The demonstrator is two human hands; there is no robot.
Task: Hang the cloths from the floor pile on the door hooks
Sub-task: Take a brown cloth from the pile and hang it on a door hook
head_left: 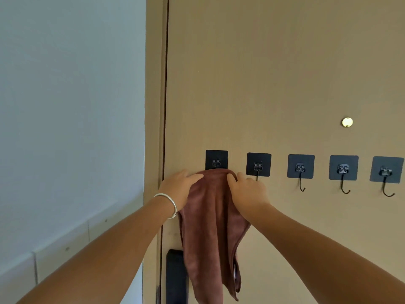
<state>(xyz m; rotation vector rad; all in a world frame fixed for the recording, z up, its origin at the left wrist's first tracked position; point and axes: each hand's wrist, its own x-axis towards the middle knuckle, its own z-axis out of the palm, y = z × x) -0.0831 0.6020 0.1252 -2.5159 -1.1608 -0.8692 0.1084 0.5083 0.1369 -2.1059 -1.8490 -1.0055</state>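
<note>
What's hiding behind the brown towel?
The brown towel covers the bottom of the leftmost black hook pad, so its metal hook is hidden. Both hands hold the towel's top. The door is behind.

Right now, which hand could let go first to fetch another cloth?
Probably the left hand. It only rests on the brown cloth's edge, while the right hand pinches the top fold at the leftmost hook, steadying it there. That is a judgement.
</note>
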